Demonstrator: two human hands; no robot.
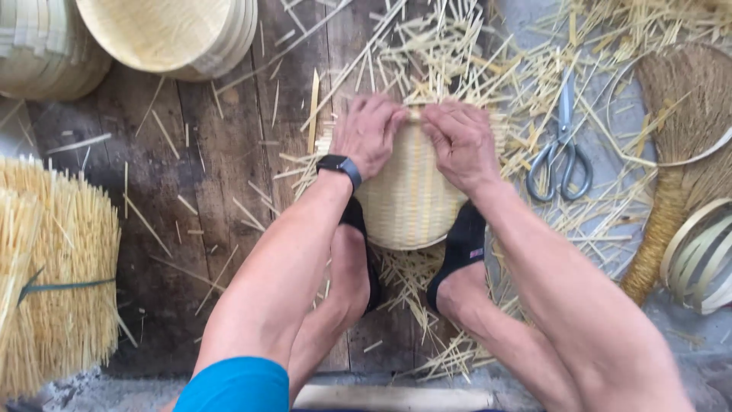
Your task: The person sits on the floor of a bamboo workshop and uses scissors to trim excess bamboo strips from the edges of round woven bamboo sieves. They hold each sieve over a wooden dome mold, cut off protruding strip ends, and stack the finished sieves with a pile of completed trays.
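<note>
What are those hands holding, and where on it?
Both hands, left and right, grip a round woven bamboo basket at its far edge, while both feet brace its near sides.

Soft, even daylight all round, no glare. Faint shadows sit just under the left hand (371, 135) and right hand (460, 143). Focus is sharp at the hands, with slight wide-angle stretch toward the edges.

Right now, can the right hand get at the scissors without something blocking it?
Probably yes. The right hand rests on the woven basket, and the scissors lie in the open just to its right on loose bamboo strips. Nothing stands between them.
</note>
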